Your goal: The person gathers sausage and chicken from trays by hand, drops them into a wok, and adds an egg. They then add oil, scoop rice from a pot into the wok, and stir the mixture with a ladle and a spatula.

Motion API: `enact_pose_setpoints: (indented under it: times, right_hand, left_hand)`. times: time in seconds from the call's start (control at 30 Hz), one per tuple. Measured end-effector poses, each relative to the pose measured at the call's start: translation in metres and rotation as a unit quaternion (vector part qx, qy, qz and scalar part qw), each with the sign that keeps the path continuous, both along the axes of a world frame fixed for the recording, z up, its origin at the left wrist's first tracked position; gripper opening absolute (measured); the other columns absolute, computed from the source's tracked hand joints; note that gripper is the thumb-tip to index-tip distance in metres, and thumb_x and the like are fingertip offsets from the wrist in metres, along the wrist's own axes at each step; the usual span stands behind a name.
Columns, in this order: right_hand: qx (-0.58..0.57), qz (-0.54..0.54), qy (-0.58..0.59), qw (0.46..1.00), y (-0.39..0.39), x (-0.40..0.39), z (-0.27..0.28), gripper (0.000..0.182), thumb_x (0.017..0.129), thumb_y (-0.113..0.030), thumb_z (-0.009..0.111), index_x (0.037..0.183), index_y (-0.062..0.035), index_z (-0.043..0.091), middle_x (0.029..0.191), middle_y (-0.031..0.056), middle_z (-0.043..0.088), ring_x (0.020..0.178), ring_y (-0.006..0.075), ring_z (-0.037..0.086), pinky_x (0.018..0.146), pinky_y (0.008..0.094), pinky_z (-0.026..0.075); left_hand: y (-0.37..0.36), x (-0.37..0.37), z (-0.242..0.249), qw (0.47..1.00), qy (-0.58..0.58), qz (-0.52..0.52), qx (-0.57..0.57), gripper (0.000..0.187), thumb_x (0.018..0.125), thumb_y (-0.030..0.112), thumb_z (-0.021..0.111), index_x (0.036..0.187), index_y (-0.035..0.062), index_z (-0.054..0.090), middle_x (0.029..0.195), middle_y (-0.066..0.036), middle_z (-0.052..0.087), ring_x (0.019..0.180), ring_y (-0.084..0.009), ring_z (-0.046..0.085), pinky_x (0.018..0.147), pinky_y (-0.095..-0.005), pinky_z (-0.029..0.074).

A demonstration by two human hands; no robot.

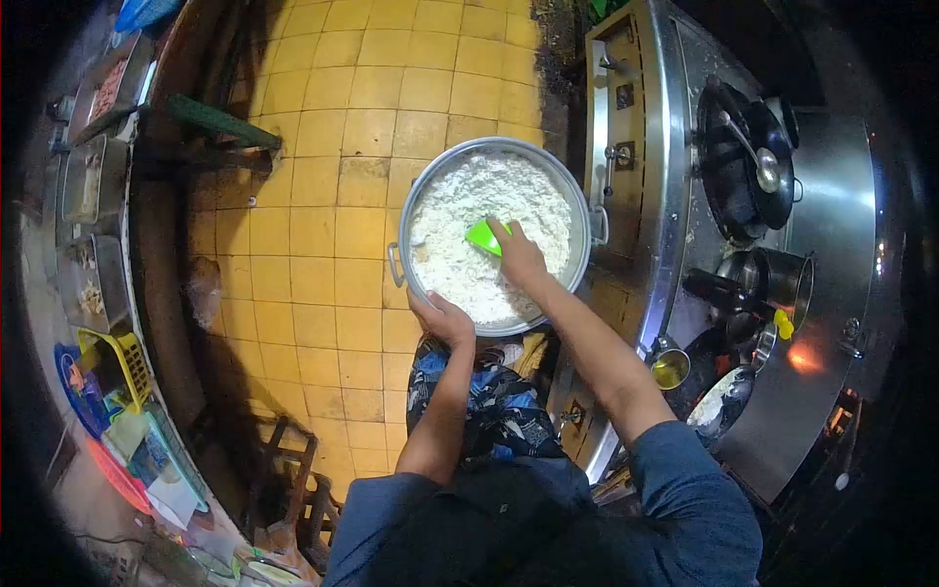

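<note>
While the left hand point(445, 318) steadies a round metal pot point(584, 256), the right hand point(521, 257) grips a green plastic scoop point(486, 237).

The scoop sits amid crumbly white food point(489, 184) in the two-handled pot, above square yellow tiles point(370, 132); left fingers curve against the rim, right fingers close around the scoop.

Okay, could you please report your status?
Right hand holding green plastic tool in white crumbly food; left hand against round silver metal pot; nothing visibly blocking.
</note>
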State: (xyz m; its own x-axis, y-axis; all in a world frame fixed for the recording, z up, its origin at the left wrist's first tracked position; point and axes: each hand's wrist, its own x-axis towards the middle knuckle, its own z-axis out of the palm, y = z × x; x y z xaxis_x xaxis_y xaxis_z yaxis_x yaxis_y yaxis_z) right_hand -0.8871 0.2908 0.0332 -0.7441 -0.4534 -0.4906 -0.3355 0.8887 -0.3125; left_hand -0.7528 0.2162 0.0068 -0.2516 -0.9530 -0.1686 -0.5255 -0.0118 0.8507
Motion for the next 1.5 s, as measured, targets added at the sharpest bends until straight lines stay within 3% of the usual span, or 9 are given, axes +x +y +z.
enact_pose_setpoints:
  times: [0.37,0.5,0.57,0.73,0.83,1.03,1.27,1.43,1.5]
  right_hand:
    - [-0.140,-0.243,-0.149,0.948,0.059,0.024,-0.012,0.067,0.067,0.006,0.050,0.129,-0.0140,0.032,0.107,0.0209,0.054,0.095,0.0365,0.055,0.078,0.0394,0.047]
    - [-0.363,-0.409,-0.206,0.812,0.067,0.043,0.006,0.066,0.071,0.015,0.031,0.129,-0.0166,0.031,0.082,0.0141,0.055,0.040,0.0142,0.047,0.031,0.0259,0.035]
    - [-0.387,-0.494,-0.294,0.721,0.072,0.046,0.023,0.061,0.070,0.012,0.039,0.126,-0.0123,0.034,0.101,0.0119,0.054,0.065,0.0202,0.055,0.042,0.0262,0.045]
    - [-0.483,-0.551,-0.302,0.610,0.078,0.061,0.029,0.065,0.070,0.010,0.036,0.130,-0.0149,0.025,0.088,0.0157,0.050,0.042,0.0186,0.048,0.033,0.0282,0.040]
    - [-0.484,-0.584,-0.297,0.580,0.079,0.066,0.033,0.062,0.072,0.010,0.034,0.128,-0.0169,0.025,0.084,0.0133,0.050,0.043,0.0155,0.046,0.032,0.0244,0.037]
    - [-0.470,-0.499,-0.276,0.674,0.090,0.061,0.058,0.066,0.070,0.012,0.035,0.129,-0.0176,0.028,0.078,0.0130,0.050,0.043,0.0158,0.047,0.032,0.0267,0.037]
    - [-0.474,-0.510,-0.311,0.646,0.099,0.057,0.089,0.066,0.069,0.011,0.036,0.129,-0.0162,0.033,0.076,0.0138,0.055,0.042,0.0162,0.051,0.033,0.0281,0.040]
    - [-0.522,-0.510,-0.311,0.609,0.095,0.055,0.091,0.065,0.071,0.009,0.036,0.131,-0.0171,0.032,0.075,0.0133,0.055,0.041,0.0149,0.048,0.032,0.0267,0.039]
    - [-0.545,-0.522,-0.314,0.576,0.090,0.059,0.086,0.065,0.072,0.009,0.036,0.132,-0.0173,0.032,0.075,0.0136,0.055,0.041,0.0145,0.047,0.032,0.0262,0.039]
  left_hand:
    - [-0.005,0.009,0.002,0.995,-0.058,-0.083,-0.010,0.051,0.087,0.015,0.045,0.129,-0.0055,0.025,0.126,-0.028,0.035,0.116,-0.0411,0.036,0.098,-0.0431,0.029]
    - [-0.008,0.016,0.014,0.974,-0.168,-0.144,0.043,0.065,0.085,0.023,0.051,0.132,-0.0067,0.016,0.134,-0.029,0.023,0.124,-0.0420,0.022,0.102,-0.0470,0.019]
    - [0.001,0.020,0.026,0.969,-0.182,-0.169,0.020,0.070,0.084,0.027,0.053,0.132,-0.0065,0.015,0.134,-0.029,0.022,0.125,-0.0422,0.020,0.104,-0.0471,0.015]
    - [0.015,0.000,0.075,0.940,-0.089,-0.326,-0.053,0.062,0.085,0.025,0.051,0.132,-0.0039,0.023,0.134,-0.027,0.025,0.126,-0.0381,0.023,0.104,-0.0435,0.017]
    - [0.015,-0.023,0.069,0.878,0.021,-0.475,-0.046,0.047,0.089,0.016,0.048,0.130,-0.0008,0.032,0.135,-0.018,0.032,0.124,-0.0327,0.031,0.099,-0.0398,0.029]
    - [0.016,-0.051,0.093,0.808,0.082,-0.584,-0.003,0.038,0.092,0.017,0.044,0.125,-0.0007,0.043,0.132,-0.017,0.039,0.114,-0.0199,0.044,0.088,-0.0301,0.039]
    - [0.019,-0.061,0.077,0.889,0.151,-0.348,0.258,0.032,0.093,0.017,0.041,0.120,0.0010,0.049,0.120,-0.011,0.050,0.105,-0.0193,0.049,0.088,-0.0311,0.041]
    - [-0.018,-0.074,0.052,0.716,0.108,-0.080,0.685,0.039,0.093,0.026,0.033,0.124,0.0040,0.043,0.125,-0.011,0.046,0.108,-0.0277,0.049,0.094,-0.0431,0.038]
    - [-0.016,-0.075,0.065,0.806,0.063,-0.106,0.579,0.046,0.092,0.034,0.034,0.126,0.0056,0.040,0.124,-0.011,0.047,0.110,-0.0290,0.047,0.093,-0.0461,0.037]
